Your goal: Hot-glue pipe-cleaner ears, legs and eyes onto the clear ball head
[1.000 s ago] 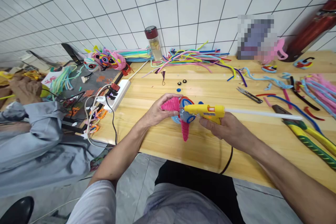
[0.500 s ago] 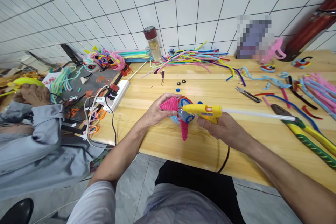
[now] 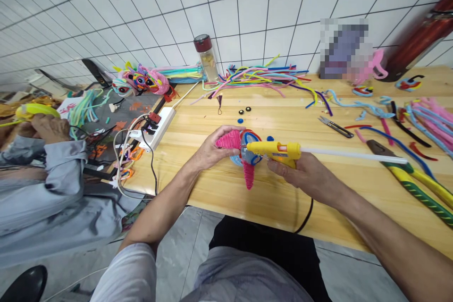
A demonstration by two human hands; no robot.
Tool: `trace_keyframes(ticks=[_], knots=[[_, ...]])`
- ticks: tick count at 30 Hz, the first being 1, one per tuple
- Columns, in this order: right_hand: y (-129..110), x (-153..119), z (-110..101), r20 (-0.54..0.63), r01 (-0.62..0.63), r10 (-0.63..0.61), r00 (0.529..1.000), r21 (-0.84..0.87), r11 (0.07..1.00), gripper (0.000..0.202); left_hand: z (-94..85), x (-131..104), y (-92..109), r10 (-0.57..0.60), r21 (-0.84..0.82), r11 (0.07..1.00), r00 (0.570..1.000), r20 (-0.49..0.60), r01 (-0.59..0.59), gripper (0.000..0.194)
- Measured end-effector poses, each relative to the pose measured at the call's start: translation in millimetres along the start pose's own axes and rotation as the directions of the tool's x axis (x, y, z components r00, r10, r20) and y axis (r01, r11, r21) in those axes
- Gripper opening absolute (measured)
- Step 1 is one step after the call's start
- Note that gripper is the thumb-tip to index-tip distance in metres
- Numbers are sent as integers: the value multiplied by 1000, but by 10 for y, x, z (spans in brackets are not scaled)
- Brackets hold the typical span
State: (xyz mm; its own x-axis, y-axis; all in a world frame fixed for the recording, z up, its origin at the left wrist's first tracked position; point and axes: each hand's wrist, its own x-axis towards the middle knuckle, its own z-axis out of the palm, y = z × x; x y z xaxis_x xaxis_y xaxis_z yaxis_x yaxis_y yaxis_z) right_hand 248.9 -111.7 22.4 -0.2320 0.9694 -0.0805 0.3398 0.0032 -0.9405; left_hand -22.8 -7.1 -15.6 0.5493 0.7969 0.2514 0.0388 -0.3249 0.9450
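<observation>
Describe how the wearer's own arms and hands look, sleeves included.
The left hand and right hand are bare, without gloves; no watch or bracelet shows. A short, pale grey sleeve covers the upper part of the left arm; no right sleeve shows.

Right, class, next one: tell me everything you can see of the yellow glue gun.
The glue gun has a yellow, plastic-looking body with a small blue marking, too small to read. A long whitish glue stick juts from its rear. Held roughly level above the table, it points left in the view; the right hand grips its handle. Its nozzle is at the pink-and-blue craft piece; whether they touch is unclear.
</observation>
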Motion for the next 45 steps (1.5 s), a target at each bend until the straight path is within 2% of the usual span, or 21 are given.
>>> trace_keyframes(ticks=[5, 17, 24, 34, 36, 38, 41, 45], knots=[[57, 12, 14, -6, 5, -5, 1000, -5, 1000, 41, 7, -2, -17, -36, -36, 999, 999, -6, 36, 63], [4, 5, -24, -33, -11, 12, 999, 33, 999, 42, 19, -7, -8, -41, -31, 999, 999, -5, 41, 62], [1, -8, -46, -20, -3, 3, 1000, 5, 1000, 43, 16, -5, -24, -57, -85, 995, 998, 11, 57, 63], [132, 17, -59, -12, -61, 64, 998, 144, 988, 54, 11, 5, 22, -116, -183, 976, 993, 34, 120, 69], [154, 32, -49, -59, -54, 65, 996, 175, 983, 56, 4, 16, 10, -115, -188, 975, 993, 39, 120, 70], [174, 62, -33, -159, -2, 33, 987, 186, 982, 55, -5, 26, -20, -126, -190, 973, 991, 38, 131, 71], [213, 130, 1, -304, 72, -18, 952, 167, 983, 52, -13, 37, -70, -155, -196, 968, 988, 21, 156, 75], [260, 203, 44, -335, 69, -18, 942, 142, 987, 52, -11, 49, -91, -139, -224, 966, 989, -39, 127, 73]])
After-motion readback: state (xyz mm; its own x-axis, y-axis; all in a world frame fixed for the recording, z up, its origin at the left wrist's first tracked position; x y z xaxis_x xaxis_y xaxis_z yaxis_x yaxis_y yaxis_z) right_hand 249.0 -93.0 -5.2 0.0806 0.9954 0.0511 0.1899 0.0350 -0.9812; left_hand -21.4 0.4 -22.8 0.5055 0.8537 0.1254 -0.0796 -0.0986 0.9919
